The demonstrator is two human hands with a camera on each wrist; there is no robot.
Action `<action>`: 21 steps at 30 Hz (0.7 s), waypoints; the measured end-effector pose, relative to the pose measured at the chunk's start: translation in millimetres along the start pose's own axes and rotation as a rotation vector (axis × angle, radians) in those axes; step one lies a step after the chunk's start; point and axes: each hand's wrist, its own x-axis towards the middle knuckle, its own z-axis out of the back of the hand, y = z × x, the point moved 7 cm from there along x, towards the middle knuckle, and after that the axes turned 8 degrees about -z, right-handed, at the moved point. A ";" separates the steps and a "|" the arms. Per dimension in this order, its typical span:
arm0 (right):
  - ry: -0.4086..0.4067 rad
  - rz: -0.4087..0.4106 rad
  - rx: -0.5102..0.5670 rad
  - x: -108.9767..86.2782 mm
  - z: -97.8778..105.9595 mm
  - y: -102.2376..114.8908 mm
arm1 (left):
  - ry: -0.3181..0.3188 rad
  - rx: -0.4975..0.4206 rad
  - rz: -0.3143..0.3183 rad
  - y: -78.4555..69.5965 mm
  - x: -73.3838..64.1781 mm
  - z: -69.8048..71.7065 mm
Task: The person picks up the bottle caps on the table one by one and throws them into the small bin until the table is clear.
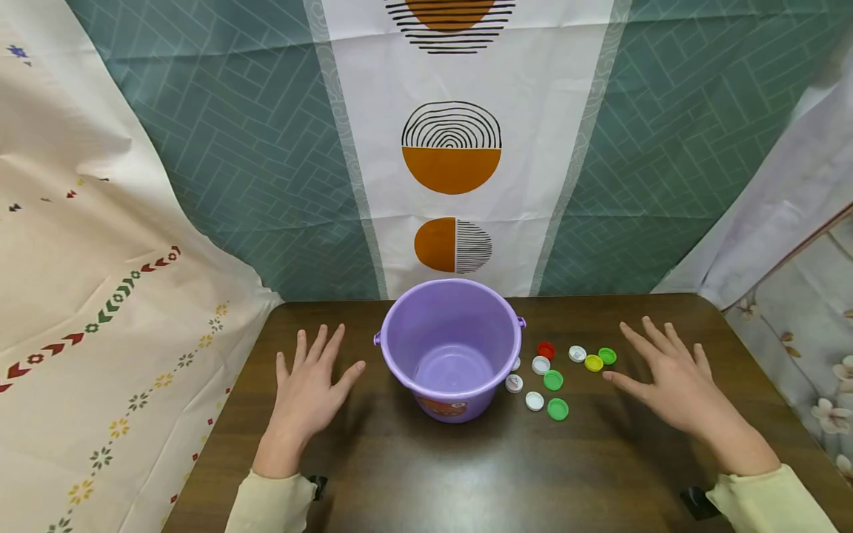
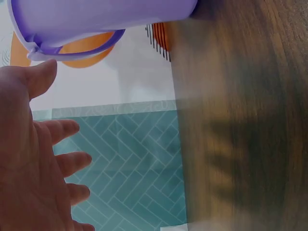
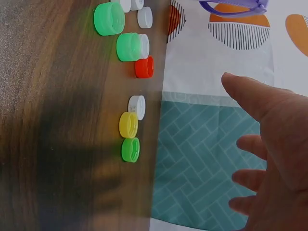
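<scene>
A purple plastic bucket point(image 1: 453, 403) stands upright on the table, its inside bare, with its handle point(image 2: 91, 54) hanging at the back in the left wrist view. To its right lie several bottle caps: a red cap point(image 1: 546, 350), a yellow cap point(image 1: 594, 363), green caps such as this green cap point(image 1: 557, 409), and white caps such as this white cap point(image 1: 534, 401). My left hand point(image 1: 309, 403) hovers left of the bucket, fingers spread, holding nothing. Over the table right of the caps, my right hand point(image 1: 680, 381) is spread too, nearest to the green cap point(image 1: 607, 356) beside the yellow one.
The brown wooden table point(image 1: 426, 474) ends at the back against a hanging green and white patterned curtain point(image 1: 266, 185). A cream embroidered cloth point(image 1: 120, 333) hangs along the left side. Floral white fabric point(image 1: 800, 318) borders the right edge.
</scene>
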 end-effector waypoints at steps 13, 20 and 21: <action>-0.083 0.009 0.203 5.4 12.3 9.6 | -0.101 -0.086 0.006 -3.2 4.1 15.3; -0.213 -0.019 0.323 6.7 31.0 17.1 | -0.273 -0.237 -0.045 -18.1 12.0 39.8; -0.224 -0.027 0.335 7.2 32.9 17.6 | -0.294 -0.277 -0.044 -20.5 13.2 42.8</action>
